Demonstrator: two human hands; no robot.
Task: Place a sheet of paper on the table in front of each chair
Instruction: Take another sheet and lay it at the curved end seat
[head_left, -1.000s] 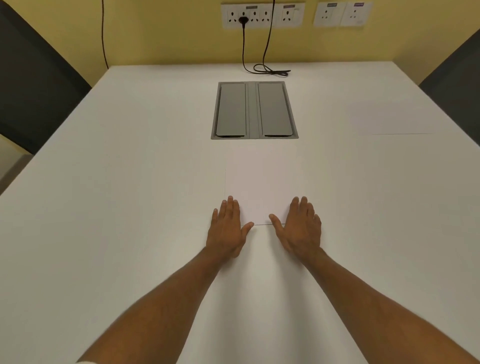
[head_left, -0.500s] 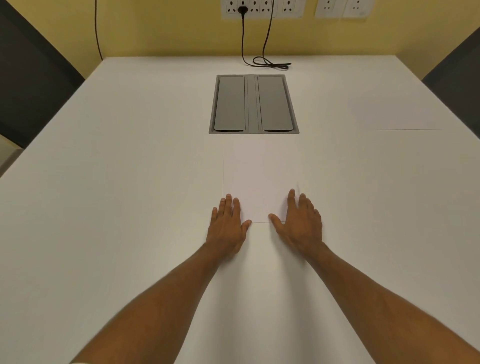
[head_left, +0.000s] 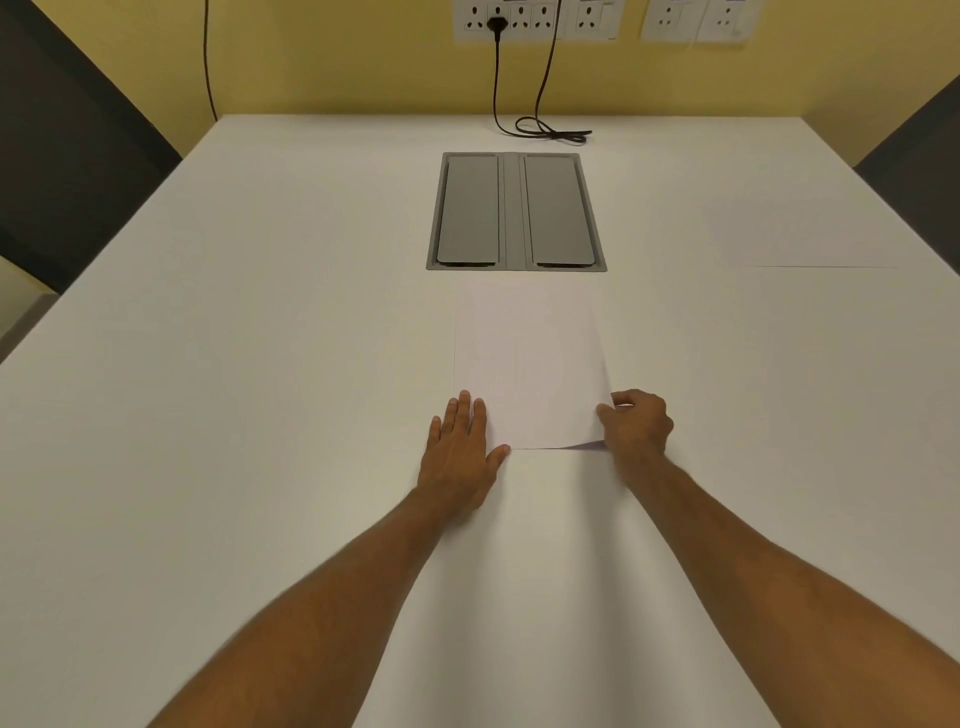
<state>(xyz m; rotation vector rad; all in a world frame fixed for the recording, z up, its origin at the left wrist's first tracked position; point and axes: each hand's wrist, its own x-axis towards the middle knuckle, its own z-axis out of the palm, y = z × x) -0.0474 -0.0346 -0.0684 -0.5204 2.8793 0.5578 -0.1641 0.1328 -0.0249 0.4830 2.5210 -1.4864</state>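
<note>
A white sheet of paper (head_left: 524, 364) lies in the middle of the white table (head_left: 260, 364), just below the grey cable box. My left hand (head_left: 460, 452) rests flat, fingers together, on the sheet's near left corner. My right hand (head_left: 636, 428) pinches the near right corner, which is lifted off the table. A second sheet (head_left: 810, 234) lies flat at the far right, in front of the dark chair (head_left: 919, 135) there. Another dark chair (head_left: 62, 156) stands at the left side, with no sheet visible before it.
A grey cable box (head_left: 516, 213) with two lids is set into the table's centre. A black cable (head_left: 545, 130) runs from the wall sockets (head_left: 530, 21) onto the far table edge. A yellow wall closes the far side.
My right hand has gone from lying flat on the sheet to pinching its near right corner and lifting it. The left hand stays flat on the left corner.
</note>
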